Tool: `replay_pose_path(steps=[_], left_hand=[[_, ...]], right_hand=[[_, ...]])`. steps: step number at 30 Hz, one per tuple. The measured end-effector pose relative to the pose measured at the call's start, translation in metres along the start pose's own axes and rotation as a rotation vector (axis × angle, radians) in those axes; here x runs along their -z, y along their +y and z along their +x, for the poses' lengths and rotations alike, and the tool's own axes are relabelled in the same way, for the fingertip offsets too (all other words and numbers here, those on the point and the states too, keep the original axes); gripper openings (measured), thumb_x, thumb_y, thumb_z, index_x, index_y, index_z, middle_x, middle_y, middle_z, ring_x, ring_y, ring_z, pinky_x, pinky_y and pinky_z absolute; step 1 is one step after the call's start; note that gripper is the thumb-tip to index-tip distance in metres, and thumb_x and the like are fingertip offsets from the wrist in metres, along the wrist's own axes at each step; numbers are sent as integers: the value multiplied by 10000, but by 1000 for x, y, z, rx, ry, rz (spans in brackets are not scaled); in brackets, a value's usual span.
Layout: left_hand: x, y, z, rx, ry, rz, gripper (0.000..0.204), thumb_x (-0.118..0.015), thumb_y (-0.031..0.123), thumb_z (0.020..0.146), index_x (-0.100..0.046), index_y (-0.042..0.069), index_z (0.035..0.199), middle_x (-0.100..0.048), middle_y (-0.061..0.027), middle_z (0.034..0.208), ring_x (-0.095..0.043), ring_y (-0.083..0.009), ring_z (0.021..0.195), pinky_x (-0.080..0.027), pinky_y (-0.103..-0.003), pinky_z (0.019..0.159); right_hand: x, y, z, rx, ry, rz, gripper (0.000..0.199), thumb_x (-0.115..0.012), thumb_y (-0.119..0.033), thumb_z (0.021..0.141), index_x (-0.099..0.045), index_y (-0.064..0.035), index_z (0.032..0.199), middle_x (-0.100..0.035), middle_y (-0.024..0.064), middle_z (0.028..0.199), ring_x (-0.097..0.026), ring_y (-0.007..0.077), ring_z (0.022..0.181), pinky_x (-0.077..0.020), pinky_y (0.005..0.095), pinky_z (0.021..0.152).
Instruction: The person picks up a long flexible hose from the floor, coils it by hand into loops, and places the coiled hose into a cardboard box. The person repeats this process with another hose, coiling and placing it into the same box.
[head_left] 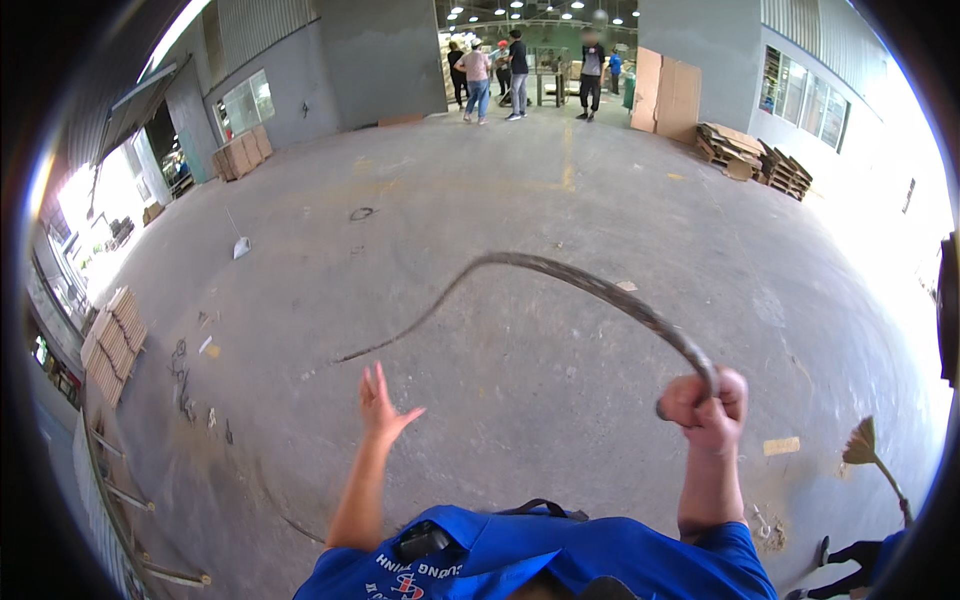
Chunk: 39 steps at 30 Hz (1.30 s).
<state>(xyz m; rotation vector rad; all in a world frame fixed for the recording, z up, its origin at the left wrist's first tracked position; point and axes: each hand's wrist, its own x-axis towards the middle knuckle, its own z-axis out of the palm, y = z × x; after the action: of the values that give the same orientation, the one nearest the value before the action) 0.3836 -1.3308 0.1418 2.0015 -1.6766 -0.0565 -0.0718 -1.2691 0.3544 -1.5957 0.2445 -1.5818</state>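
Rope (603, 290) in my right hand (710, 405), held over a grey concrete floor (520, 430).
From my remote seat I see the right fist clenched round one end; the length arches left to a thin tip near the left hand (383, 405), empty, fingers spread. Whether that tip touches down, I can't tell. Scuffs and yellow lines (568, 165) mark the concrete, running to grey walls (380, 60) and standing people (517, 72). White lettering (428, 572) and an emblem (408, 586) show on the blue shirt (600, 550).
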Motion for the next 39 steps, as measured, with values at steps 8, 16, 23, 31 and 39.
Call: replay_pose_path(steps=[8,16,23,31,39], left_hand=[[-22,59,124,62,543,114,1007,-771,287,651,-143,130,1423,-108,-181,1469,-78,-418,1346,-152,-555,1059],[-239,9,172,210,-169,-343,289,-580,285,811,-527,52,648,-644,-133,679,-624,-328,648,-473,-422,571],[-281,-26,243,437,-578,-491,299,-598,319,811,-639,23,825,-638,-93,700,-603,-173,690,-455,-353,613],[-232,96,550,543,-258,-1276,329,-516,370,909,-528,79,757,-345,72,510,-274,-29,397,-190,-221,363],[-250,232,740,264,139,-1632,274,-425,337,953,-508,85,887,-381,30,567,-316,-54,439,-248,-221,407]], right_hand=[[72,64,80,13,52,-196,348,-638,-277,839,-556,51,754,-451,9,508,-356,55,411,-255,218,380],[218,177,241,23,616,-62,287,-502,-290,916,-513,-28,799,-334,-39,518,-286,63,445,-243,241,458],[450,272,292,-167,1136,-75,260,-493,-295,923,-530,-69,799,-366,-30,517,-347,96,416,-304,233,415],[492,499,180,-919,1227,-162,298,-423,39,788,-577,-40,1031,-513,111,644,-516,227,504,-456,374,422],[505,683,346,-1143,633,-195,407,-455,55,793,-522,6,1191,-541,102,748,-629,234,618,-511,312,536]])
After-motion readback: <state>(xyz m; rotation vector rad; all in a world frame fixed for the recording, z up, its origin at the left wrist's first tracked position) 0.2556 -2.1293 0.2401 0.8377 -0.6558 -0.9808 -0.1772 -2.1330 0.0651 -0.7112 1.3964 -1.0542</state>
